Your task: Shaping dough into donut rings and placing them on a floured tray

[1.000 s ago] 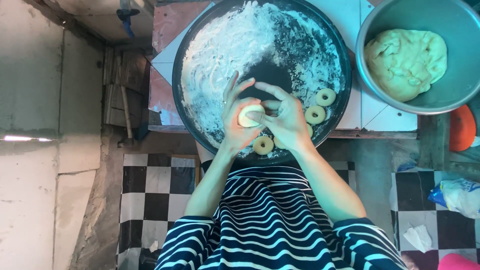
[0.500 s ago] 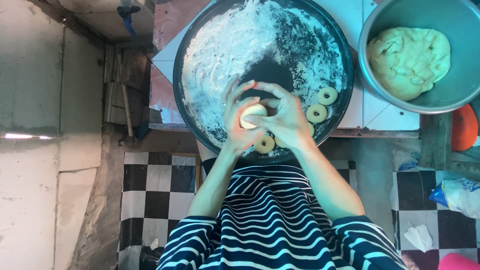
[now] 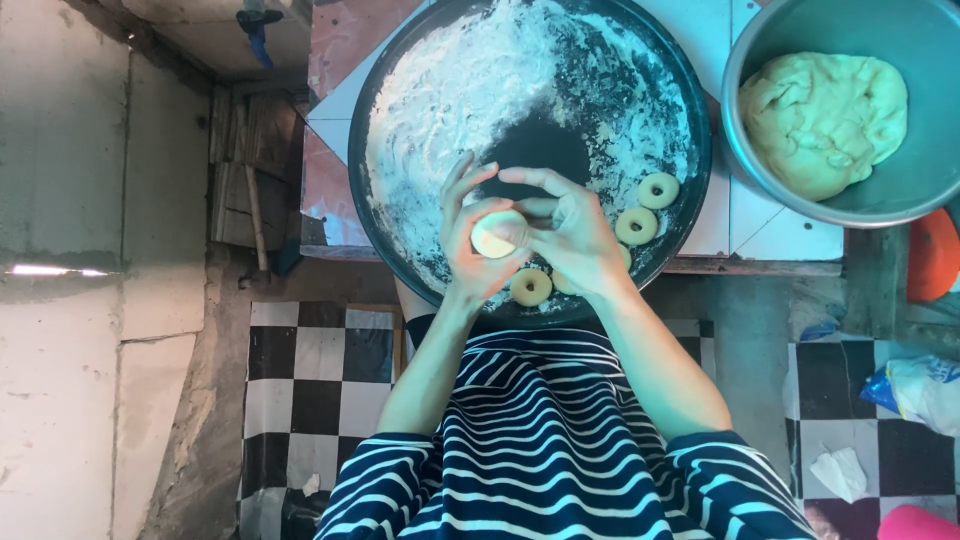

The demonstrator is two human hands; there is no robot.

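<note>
Our left hand [image 3: 468,250] and right hand [image 3: 570,235] both pinched on a pale dough piece [image 3: 497,234] above the floured black tray [image 3: 400,100]; dough rings [image 3: 636,226] lie beside them.

Both hands, left hand [image 3: 468,240] and right hand [image 3: 572,238], pinch a dough ball [image 3: 497,234] above the floured round tray [image 3: 400,260], just beside three dough rings [image 3: 636,226].

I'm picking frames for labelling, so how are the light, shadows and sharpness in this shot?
Head view: even daylight, no harsh glare; the hands, left hand and right hand, and the dough piece are sharp; the floured round tray reads clearly; a bright blown-out streak marks the left wall; soft shadow lies under the table edge.
</note>
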